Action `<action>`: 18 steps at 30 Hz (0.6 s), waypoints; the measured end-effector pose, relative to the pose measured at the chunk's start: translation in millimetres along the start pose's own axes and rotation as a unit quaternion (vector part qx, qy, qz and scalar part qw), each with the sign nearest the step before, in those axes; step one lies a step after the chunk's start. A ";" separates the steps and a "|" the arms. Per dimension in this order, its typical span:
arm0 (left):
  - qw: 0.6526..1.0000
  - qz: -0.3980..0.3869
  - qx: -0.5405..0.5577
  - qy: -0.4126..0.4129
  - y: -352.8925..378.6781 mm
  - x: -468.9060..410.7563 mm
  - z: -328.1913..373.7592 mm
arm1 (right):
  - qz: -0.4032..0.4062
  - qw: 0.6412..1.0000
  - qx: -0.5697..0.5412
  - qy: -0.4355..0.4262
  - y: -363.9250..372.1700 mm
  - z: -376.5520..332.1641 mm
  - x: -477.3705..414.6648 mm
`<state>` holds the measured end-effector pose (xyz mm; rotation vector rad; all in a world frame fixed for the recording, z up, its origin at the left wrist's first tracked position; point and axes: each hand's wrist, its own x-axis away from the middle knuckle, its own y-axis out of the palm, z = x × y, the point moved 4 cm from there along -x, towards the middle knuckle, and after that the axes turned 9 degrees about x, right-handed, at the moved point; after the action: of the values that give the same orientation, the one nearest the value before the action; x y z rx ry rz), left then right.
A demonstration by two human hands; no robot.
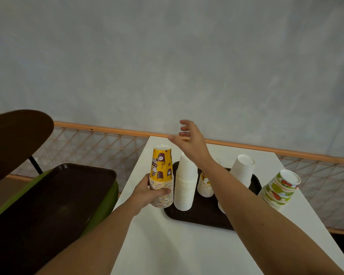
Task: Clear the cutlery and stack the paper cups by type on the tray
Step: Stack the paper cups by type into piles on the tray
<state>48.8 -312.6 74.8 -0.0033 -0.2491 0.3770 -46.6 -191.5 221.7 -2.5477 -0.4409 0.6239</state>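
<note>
Fingers of left hand grip one yellow stack, another on tray; right hand spread, empty.

Matt paper cups stand on a dark, finely textured plastic tray on a smooth white table.

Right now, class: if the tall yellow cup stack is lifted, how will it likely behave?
Probably light: the tall yellow cup stack is nested paper. Tall and narrow, it may tip. The left hand could dent thin rims.
</note>
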 end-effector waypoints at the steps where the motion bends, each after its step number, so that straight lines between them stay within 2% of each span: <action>1: 1.000 0.000 0.000 0.001 -1.2 1.7 0.2 | -0.025 1.000 0.002 0.003 6.4 -1.5 4.4; 8: 1.000 -0.002 -0.011 0.002 -8.8 11.2 3.6 | -0.160 0.983 0.044 0.079 44.1 -1.1 35.2; 18: 1.000 -0.009 -0.010 0.016 -15.9 26.8 9.5 | -0.170 0.974 0.025 0.147 65.5 10.5 49.9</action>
<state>76.4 -318.0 91.2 -0.0275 -0.2214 0.3559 2.8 -221.9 162.3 -2.3839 -0.7217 0.1288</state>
